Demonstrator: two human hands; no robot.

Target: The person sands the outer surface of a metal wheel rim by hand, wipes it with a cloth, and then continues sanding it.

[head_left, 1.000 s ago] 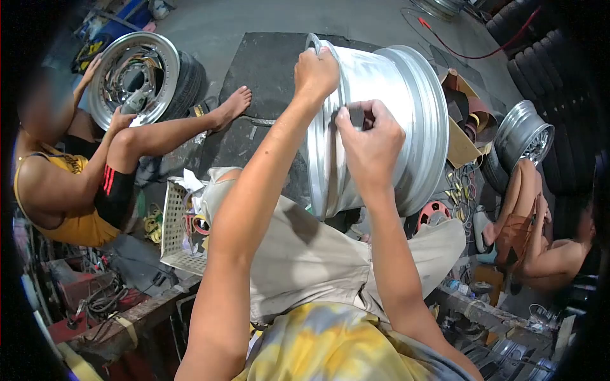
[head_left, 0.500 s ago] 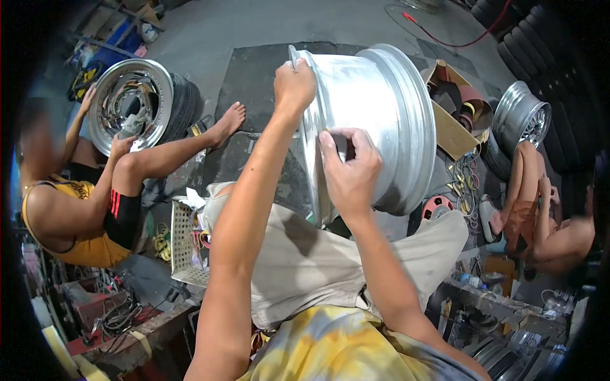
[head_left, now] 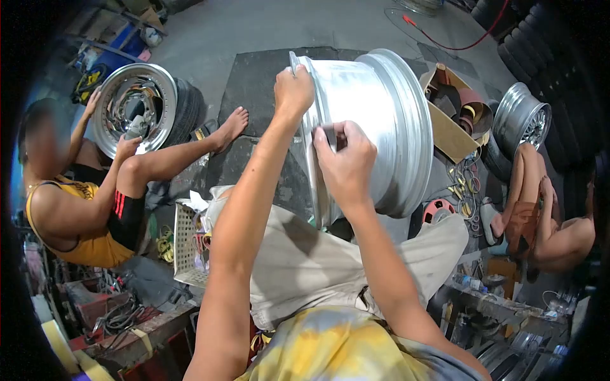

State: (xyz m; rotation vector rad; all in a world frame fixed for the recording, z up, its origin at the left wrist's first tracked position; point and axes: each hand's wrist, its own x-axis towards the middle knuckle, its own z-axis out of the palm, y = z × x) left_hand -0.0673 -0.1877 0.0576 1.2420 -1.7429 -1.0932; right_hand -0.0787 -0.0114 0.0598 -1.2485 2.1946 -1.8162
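A large silver wheel rim (head_left: 359,101) stands on its side in front of me, its near flange turned to my left. My left hand (head_left: 294,90) is closed over the upper edge of that flange. Lower down, my right hand (head_left: 346,162) is pinched at the inner side of the flange, thumb and fingertips close to the metal. Whatever is between those fingertips, if anything, is too small to make out. The wheel's lower end reaches down between my legs, in beige trousers (head_left: 286,267).
At left, a person (head_left: 82,209) holds a grey tool against a polished wheel (head_left: 136,108). A cardboard box (head_left: 454,140) of abrasive rolls lies right of my rim, with another wheel (head_left: 521,117) and a seated person (head_left: 540,222) beyond. A plastic basket (head_left: 185,247) stands by my left leg.
My right hand has shifted slightly left, closer to the flange edge. My left hand keeps its hold. The person at left has moved the tool a little on the polished wheel.
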